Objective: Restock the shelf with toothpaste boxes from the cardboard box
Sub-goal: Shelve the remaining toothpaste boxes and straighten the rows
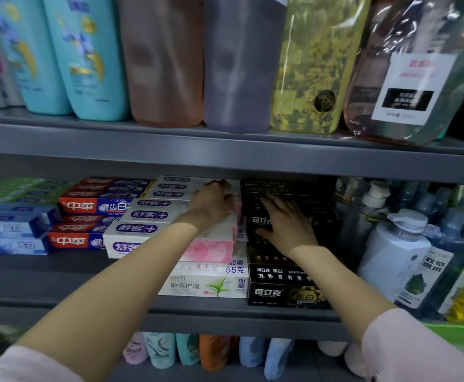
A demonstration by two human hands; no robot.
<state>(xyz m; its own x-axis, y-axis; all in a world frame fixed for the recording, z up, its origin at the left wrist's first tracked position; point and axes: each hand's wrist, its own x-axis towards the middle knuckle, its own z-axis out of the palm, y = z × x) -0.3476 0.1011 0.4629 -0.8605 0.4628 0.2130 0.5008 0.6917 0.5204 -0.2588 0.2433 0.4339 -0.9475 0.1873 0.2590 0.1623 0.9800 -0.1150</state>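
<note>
Pink sleeves frame my view, and both bare arms reach into the middle shelf [225, 304]. My left hand [211, 205] has its grip curled over the top of the pink-and-white toothpaste boxes [211, 249], fingertips hooked on the far upper edge of the stack; whether it pinches one box I cannot tell. My right hand [286, 224] lies flat, its grip spread, fingers straight and pressed against the face of the black toothpaste boxes [280, 293] stacked just to the right of the pink ones. Below the left hand, white boxes with a green leaf [203, 285] sit at the near edge of the shelf. Further left stand white boxes with purple labels [142, 216], then red boxes [87, 208], then blue boxes [13, 230]. Right of the black stack stands a white pump bottle [399, 257]. On the upper shelf [225, 150], teal bottles [82, 56] and refill pouches [316, 64] stand in a row.
</note>
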